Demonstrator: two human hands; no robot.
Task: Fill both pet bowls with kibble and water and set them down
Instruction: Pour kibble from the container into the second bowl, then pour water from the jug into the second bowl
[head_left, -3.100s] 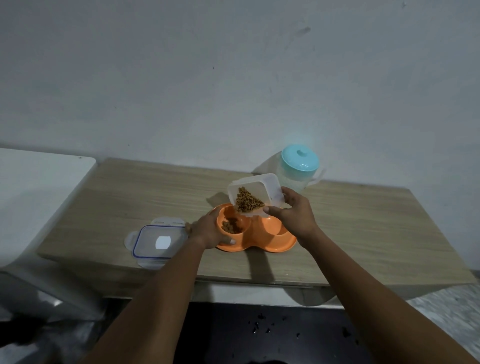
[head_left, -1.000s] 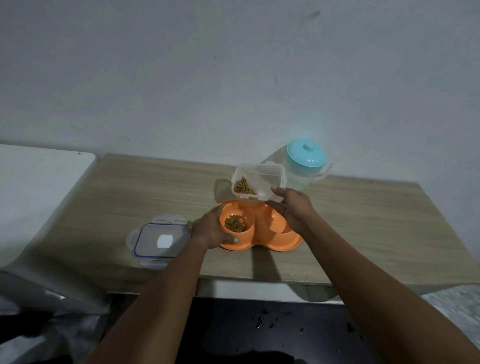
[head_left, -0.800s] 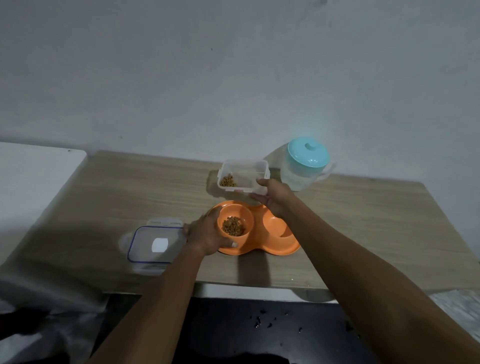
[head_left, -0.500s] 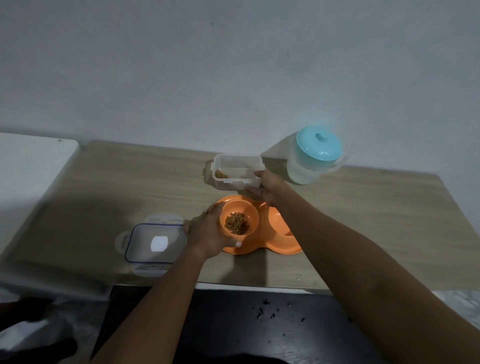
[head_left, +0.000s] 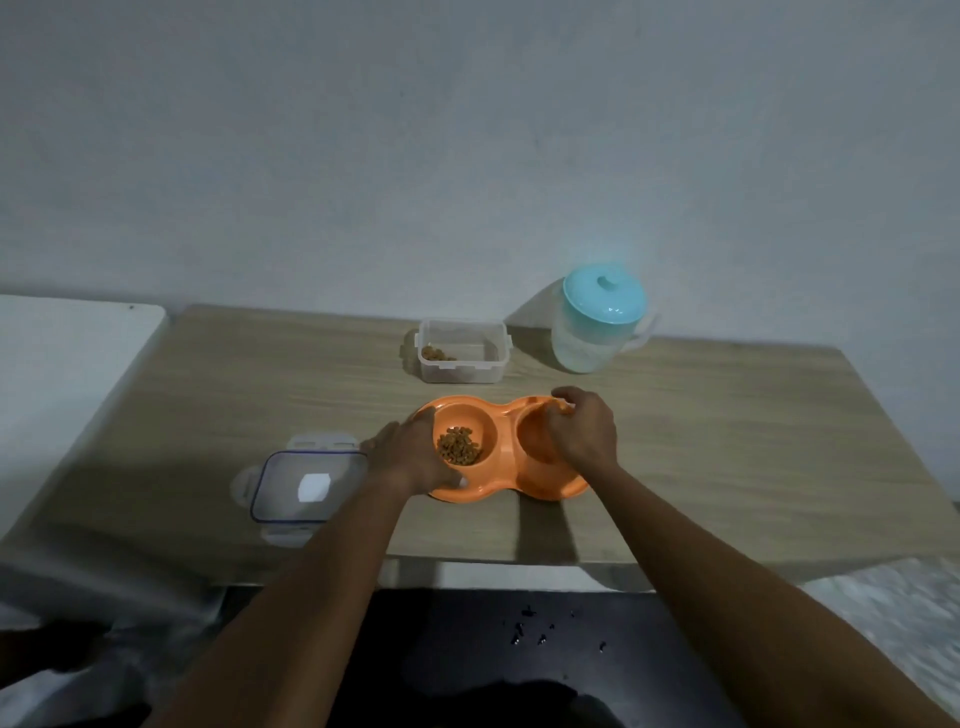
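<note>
My left hand (head_left: 410, 457) grips the left end of the orange double bowl (head_left: 506, 457), which sits near the middle of the counter's (head_left: 727, 441) front edge. My right hand (head_left: 582, 431) hooks its fingers over the right well's far rim. Kibble (head_left: 458, 446) lies in the left well. The right well appears empty, though the light is dim. The kibble container (head_left: 460, 370) and the water pitcher (head_left: 597, 332) stand by the back edge.

In the middle of the frame the double bowl (head_left: 503, 422) stood on the table (head_left: 753, 441) with kibble (head_left: 458, 447) in its left compartment, the lid (head_left: 306, 486) lay just to its left, the container (head_left: 460, 370) stood above it, and the jug (head_left: 592, 343) was to the upper right of the container.
</note>
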